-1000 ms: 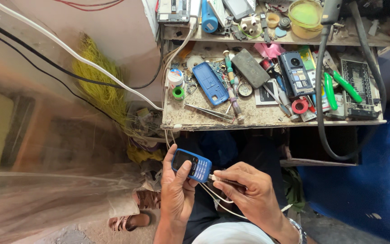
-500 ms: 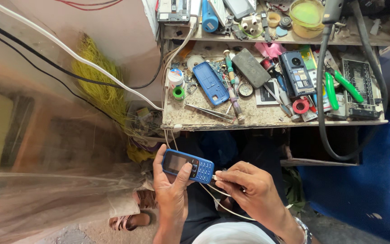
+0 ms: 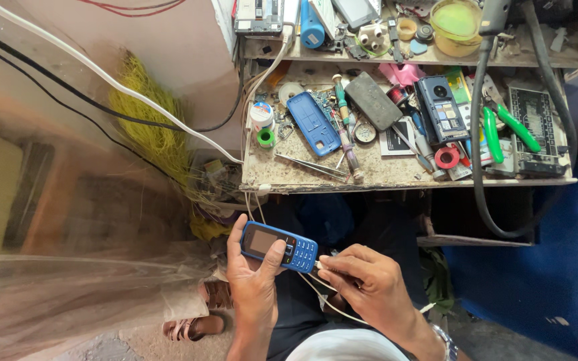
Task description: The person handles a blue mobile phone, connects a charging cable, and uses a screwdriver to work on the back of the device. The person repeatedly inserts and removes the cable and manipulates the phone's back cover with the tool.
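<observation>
The left hand point(image 3: 254, 284) holds a small blue keypad phone point(image 3: 279, 245) low in the picture, at about 6 o'clock from the cluttered counter point(image 3: 396, 172). Its grip is wrapped around the phone from below: the fingers curl behind the screen end and the thumb lies across the front, its tip near the line where the dark screen meets the keys. The phone lies nearly level, screen toward 9 o'clock and keypad toward 3 o'clock.

The right hand point(image 3: 368, 287) sits just at 3 o'clock of the phone. Its grip is pressed together, thumb and forefinger pinching the plug end of a thin white cable point(image 3: 332, 304) right at the phone's keypad end; whether the plug is seated in the phone cannot be told. The cable loops down under the right hand toward 5 o'clock.

Up on the counter, at 12 o'clock from the hands, lie a blue phone back cover point(image 3: 313, 124), metal tweezers point(image 3: 312, 166) near the front edge, a small green roll of tape point(image 3: 266, 138), a dark flat battery point(image 3: 382, 100), an opened blue phone body point(image 3: 441, 109) and green-handled pliers point(image 3: 506, 130). A thick black hose point(image 3: 477, 167) hangs over the counter's right part, and a bundle of yellow wires point(image 3: 152, 124) sits at 9 o'clock of the counter
</observation>
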